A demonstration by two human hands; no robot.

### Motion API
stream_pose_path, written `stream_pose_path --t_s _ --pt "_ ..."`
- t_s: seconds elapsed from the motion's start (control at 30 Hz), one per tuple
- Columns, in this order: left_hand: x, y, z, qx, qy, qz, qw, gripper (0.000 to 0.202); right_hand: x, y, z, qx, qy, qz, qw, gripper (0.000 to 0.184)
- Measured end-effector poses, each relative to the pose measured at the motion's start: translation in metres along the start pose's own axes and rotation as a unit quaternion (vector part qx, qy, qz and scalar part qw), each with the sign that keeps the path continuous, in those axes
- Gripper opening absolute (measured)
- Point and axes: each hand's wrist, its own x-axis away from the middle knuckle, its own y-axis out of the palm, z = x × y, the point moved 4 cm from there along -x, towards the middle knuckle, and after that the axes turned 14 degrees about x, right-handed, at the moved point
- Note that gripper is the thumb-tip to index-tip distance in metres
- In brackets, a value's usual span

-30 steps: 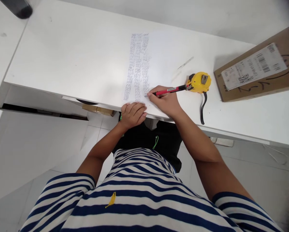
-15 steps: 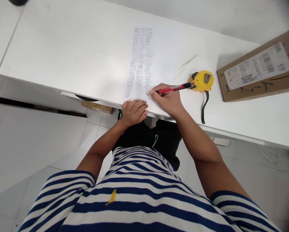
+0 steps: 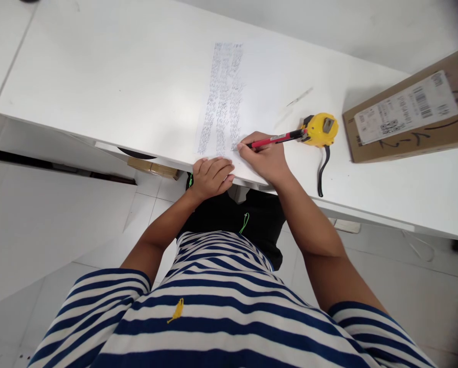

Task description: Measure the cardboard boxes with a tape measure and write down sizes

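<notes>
A white sheet of paper lies on the white desk, with columns of small handwriting over its left part. My right hand is closed around a red and black pen, whose tip meets the paper at the low end of the right-hand column. At the front edge of the desk, my left hand lies flat over the bottom of the sheet, fingers stretched out and holding nothing. The pen's back end reaches over toward a yellow tape measure with a black wrist strap.
A cardboard box with a shipping label stands on the right of the desk. A thin, pale stick-like item lies beyond the tape measure. Below the desk edge at left are a white panel and a small brown carton.
The camera view has shifted very slightly. Both hands keep nearly the same places, and the pen stays on the low end of the right-hand column.
</notes>
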Motion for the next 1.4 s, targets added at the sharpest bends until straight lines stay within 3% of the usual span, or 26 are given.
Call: stream_pose_path --t_s 0.27,0.53,0.83,1.17,1.4 --pt "0.006 0.006 -0.005 0.002 -0.039 -0.039 0.998 0.035 0.000 -0.003 0.003 0.010 0.013 0.031 0.999 0.011" --pt "0.005 0.006 -0.004 0.001 -0.038 -0.045 0.998 0.034 0.001 -0.003 -0.002 0.008 0.011 -0.009 1.000 0.012" --pt "0.002 0.002 0.000 -0.025 0.002 -0.011 1.000 0.031 0.000 -0.003 0.000 0.013 0.024 0.017 0.999 0.013" --pt "0.003 0.010 -0.008 0.021 -0.089 -0.085 0.992 0.036 0.001 -0.003 0.002 0.018 0.017 0.011 1.000 0.012" --pt "0.005 0.011 -0.009 0.020 -0.095 -0.099 0.990 0.036 0.000 -0.004 0.002 0.028 0.014 0.017 0.999 0.014"
